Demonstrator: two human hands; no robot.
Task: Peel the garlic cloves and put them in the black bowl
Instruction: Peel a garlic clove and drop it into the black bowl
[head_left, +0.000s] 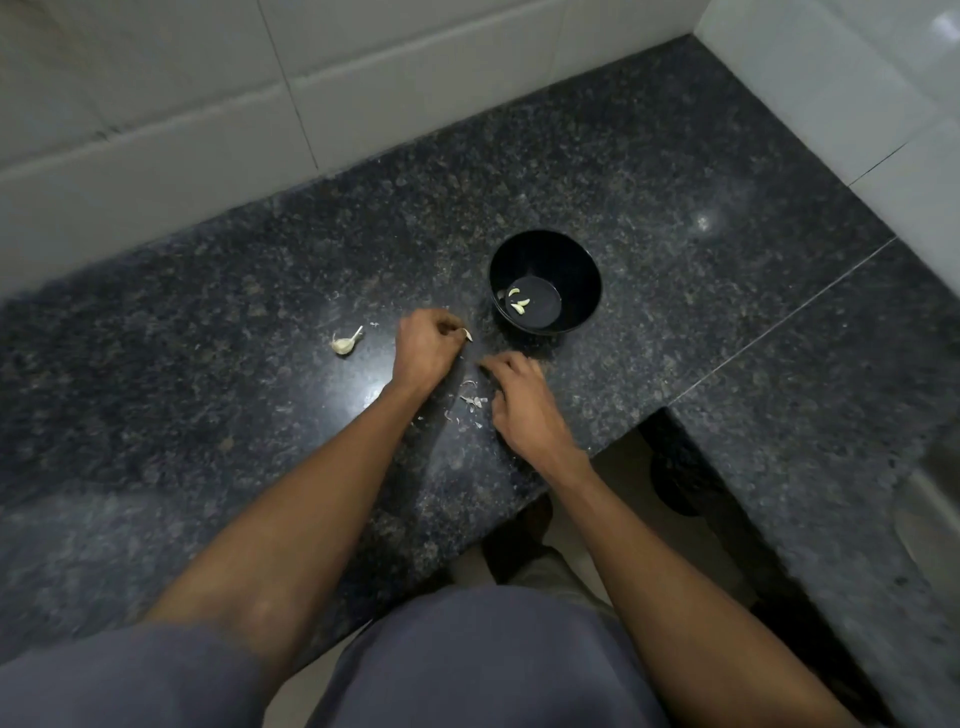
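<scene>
three peeled cloves (519, 301) lie in the black bowl (582, 270) on the counter (675, 182). left hand (423, 348), fingers curled, pinches another clove (468, 335) just left of the bowl. right hand (519, 400) nearby, fingers bent, can't tell if it holds anything. peel scraps (470, 402) btwn the hands; garlic stub (345, 342) further left.

A dark speckled granite countertop (649, 171) carries everything, meeting white wall tiles at the back and right. On it stands a black bowl (582, 275) near the middle. To the left lies a partial garlic bulb (344, 343) with its stem. Papery garlic peels (471, 401) lie scattered near the front edge.
</scene>
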